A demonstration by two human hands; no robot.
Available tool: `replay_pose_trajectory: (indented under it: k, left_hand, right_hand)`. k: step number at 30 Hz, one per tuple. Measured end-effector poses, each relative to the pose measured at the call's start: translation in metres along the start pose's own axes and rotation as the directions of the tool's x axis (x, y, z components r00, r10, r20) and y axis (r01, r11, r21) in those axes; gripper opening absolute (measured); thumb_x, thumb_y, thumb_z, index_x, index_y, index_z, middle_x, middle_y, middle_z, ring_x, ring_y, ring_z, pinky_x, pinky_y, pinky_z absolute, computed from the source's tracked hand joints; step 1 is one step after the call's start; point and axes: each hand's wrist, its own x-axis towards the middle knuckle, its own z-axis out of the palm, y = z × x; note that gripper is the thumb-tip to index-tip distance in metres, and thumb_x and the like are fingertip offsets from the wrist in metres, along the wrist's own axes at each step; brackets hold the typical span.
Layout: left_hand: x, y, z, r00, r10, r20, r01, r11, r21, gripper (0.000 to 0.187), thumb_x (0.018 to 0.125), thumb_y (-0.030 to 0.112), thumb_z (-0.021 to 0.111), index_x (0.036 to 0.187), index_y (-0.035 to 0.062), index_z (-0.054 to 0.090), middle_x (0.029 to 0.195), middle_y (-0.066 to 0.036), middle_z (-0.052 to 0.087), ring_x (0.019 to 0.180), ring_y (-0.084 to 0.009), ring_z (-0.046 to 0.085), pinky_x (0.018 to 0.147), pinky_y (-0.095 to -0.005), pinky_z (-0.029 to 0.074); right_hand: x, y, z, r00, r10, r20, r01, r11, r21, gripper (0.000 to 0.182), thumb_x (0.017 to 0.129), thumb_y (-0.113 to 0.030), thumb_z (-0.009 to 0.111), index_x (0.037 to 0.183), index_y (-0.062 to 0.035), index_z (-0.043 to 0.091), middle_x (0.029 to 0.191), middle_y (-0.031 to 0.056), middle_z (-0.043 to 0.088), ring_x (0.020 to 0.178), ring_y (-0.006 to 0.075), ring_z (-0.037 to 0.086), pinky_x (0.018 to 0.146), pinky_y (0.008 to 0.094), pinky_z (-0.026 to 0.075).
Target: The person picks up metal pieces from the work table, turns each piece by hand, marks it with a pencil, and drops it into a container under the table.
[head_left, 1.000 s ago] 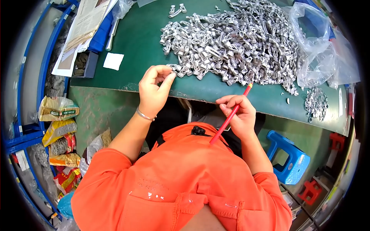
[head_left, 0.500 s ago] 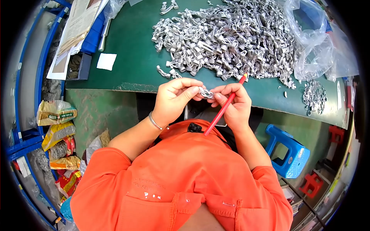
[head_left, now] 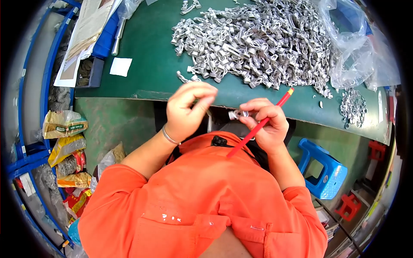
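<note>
- The left hand (head_left: 188,111), with a thin silver bangle (head_left: 170,136) around its wrist, is raised just off the table's near edge; its fingers are curled and the thumb tip lies close to the index fingertip, but whether they touch or pinch anything cannot be told.
- The right hand (head_left: 270,124) is clamped on a small silver metal piece (head_left: 238,115) with a ribbed end and a looped end, pinched between thumb and index finger. The piece is in the air between the two hands, nearer the right, beyond the near edge of the table.
- A slim red stick (head_left: 259,125) with a yellow tip also lies in the right hand, slanting across the fingers; its yellow end points toward the table and its other end reaches the orange shirt (head_left: 193,185).
- A large heap of silver looped metal pieces (head_left: 262,43) covers much of the green tabletop (head_left: 146,47). Two similar pieces (head_left: 183,77) lie near the left hand, at the heap's lower left, and a few more (head_left: 190,6) lie at the far edge of the view.
- To the heap's right are a crumpled clear plastic bag (head_left: 350,64) and a small pile of thin silver rings (head_left: 353,107).
- A white paper square (head_left: 121,67) lies flat on the left of the tabletop.
- A blue plastic stool (head_left: 322,170) stands on the floor at the right.
</note>
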Motion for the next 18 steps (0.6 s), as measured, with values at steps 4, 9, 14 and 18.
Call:
replay_pose_trajectory:
  k: [4,9,14,18]
  left_hand:
    - [0.014,-0.016,-0.031,0.989,-0.016,-0.145,0.066,0.937,0.344,0.022,0.079,-0.011,0.056,0.098,0.0005,0.062,0.105,-0.010,0.058,0.090,-0.0183,0.058,0.073,-0.0268,0.049]
    - [0.012,-0.029,-0.051,0.990,-0.142,0.015,0.101,0.772,0.627,0.032,0.076,-0.008,0.061,0.105,0.0046,0.060,0.106,-0.007,0.056,0.088,-0.0174,0.058,0.070,-0.0260,0.049]
    - [0.006,-0.021,-0.038,0.923,-0.383,-0.027,0.383,0.912,0.145,0.014,0.083,0.002,0.064,0.096,-0.0011,0.060,0.084,-0.003,0.061,0.070,-0.0096,0.058,0.064,-0.0218,0.047]
    - [0.007,-0.005,-0.024,0.783,-0.597,0.174,0.613,0.695,-0.375,0.012,0.090,0.007,0.058,0.098,-0.0022,0.057,0.083,-0.009,0.064,0.070,-0.0125,0.063,0.061,-0.0237,0.052]
  right_hand:
    - [-0.007,0.002,-0.005,0.984,0.137,0.111,-0.130,0.989,-0.066,0.029,0.068,0.003,0.076,0.076,-0.0039,0.049,0.093,0.0153,0.067,0.084,0.0244,0.063,0.070,0.0321,0.050]
    - [-0.010,0.003,-0.002,0.964,0.261,0.049,-0.258,0.965,-0.050,0.022,0.073,0.005,0.071,0.078,-0.0029,0.050,0.094,0.0139,0.067,0.075,0.0181,0.059,0.068,0.0283,0.048]
    - [-0.008,0.005,0.004,0.947,0.320,0.033,-0.320,0.947,0.001,0.018,0.078,0.008,0.065,0.080,-0.0020,0.050,0.096,0.0129,0.064,0.076,0.0125,0.059,0.065,0.0245,0.048]
    - [-0.003,0.001,0.014,0.888,0.460,-0.021,-0.453,0.881,0.136,0.013,0.084,0.009,0.056,0.086,-0.0008,0.048,0.104,0.0140,0.060,0.080,0.0124,0.061,0.067,0.0231,0.051]
